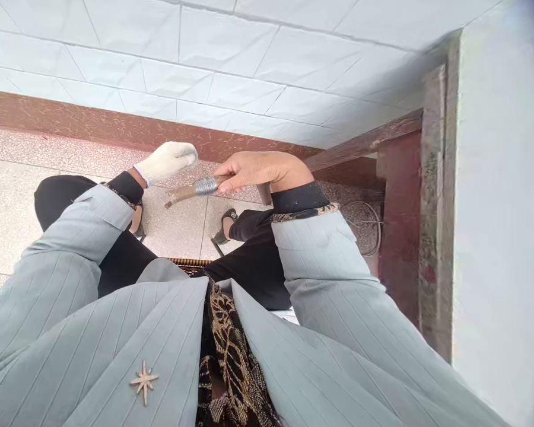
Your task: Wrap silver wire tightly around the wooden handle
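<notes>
My right hand [258, 169], bare, grips a short brown wooden stick [182, 194] with a coil of silvery wire [206, 185] wound round it. The stick's worn end points left and slightly down. Below my right palm a brown-grey piece [264, 193] shows; whether it belongs to the stick I cannot tell. My left hand [171, 161] wears a white knitted glove and is closed, just above and left of the wire coil. What its fingers hold, if anything, is hidden. A small gap separates the two hands.
A white tiled wall [231, 53] with a red-brown skirting [93, 126] runs ahead. To the right stand a worn dark-red door [400, 225] and its frame. A loop of thin wire or cord [378, 228] lies on the speckled floor [173, 228] beside it. My knees are spread below my hands.
</notes>
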